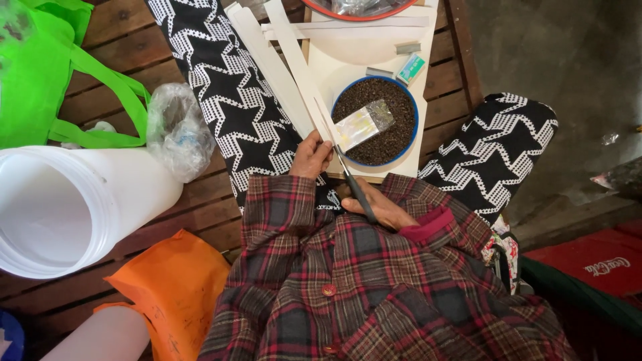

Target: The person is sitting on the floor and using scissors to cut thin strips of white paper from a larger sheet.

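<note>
Wooden slats underneath; beside blue bowl [374, 120], left hand [311, 157] pinched thin, floppy white strip [294, 63], right hand [381, 210] gripped scissors [354, 187].

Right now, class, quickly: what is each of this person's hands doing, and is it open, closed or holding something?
Left hand: closed on a long white paper strip.
Right hand: closed on the scissors, blades at the strip.

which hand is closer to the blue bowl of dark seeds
Left. The left hand grips paper strips just beside the blue bowl; the right hand holds scissors lower down, nearer the body.
</note>
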